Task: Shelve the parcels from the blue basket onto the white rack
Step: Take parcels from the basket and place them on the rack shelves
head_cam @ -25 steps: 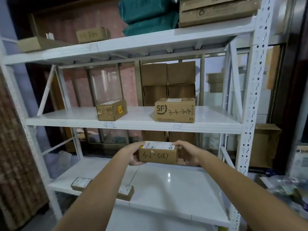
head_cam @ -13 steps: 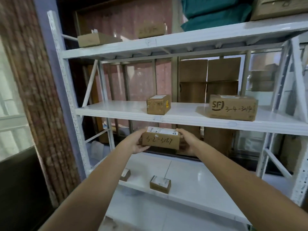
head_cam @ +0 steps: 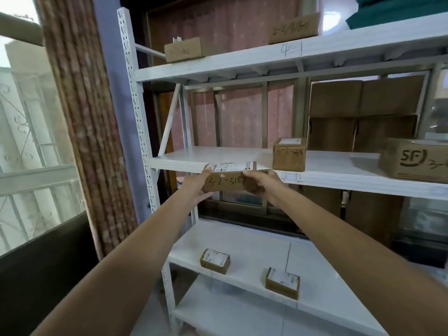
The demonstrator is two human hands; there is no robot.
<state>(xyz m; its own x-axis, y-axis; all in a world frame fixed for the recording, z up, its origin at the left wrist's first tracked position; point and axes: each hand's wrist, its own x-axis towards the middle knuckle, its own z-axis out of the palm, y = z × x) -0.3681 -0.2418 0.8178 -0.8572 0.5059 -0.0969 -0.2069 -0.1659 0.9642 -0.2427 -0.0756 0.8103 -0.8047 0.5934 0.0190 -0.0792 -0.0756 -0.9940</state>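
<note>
A small brown parcel [head_cam: 229, 180] marked 3-2-5187, with a white label on top, is held between both hands at the front edge of the white rack's middle shelf [head_cam: 218, 155]. My left hand [head_cam: 196, 186] grips its left end and my right hand [head_cam: 263, 183] grips its right end. The parcel sits level with the shelf lip, left of a small brown box [head_cam: 289, 154] standing on that shelf. The blue basket is out of view.
An SF box [head_cam: 415, 160] stands at the right of the middle shelf. Two small parcels [head_cam: 215, 260] [head_cam: 282, 282] lie on the lower shelf. Two boxes [head_cam: 183, 49] [head_cam: 293, 27] sit on the upper shelf. The rack's left post [head_cam: 135, 93] stands beside a brick pillar [head_cam: 82, 117].
Both hands have carried the parcel upward and to the left, from below the middle shelf to its front edge. The view has swung left along the rack.
</note>
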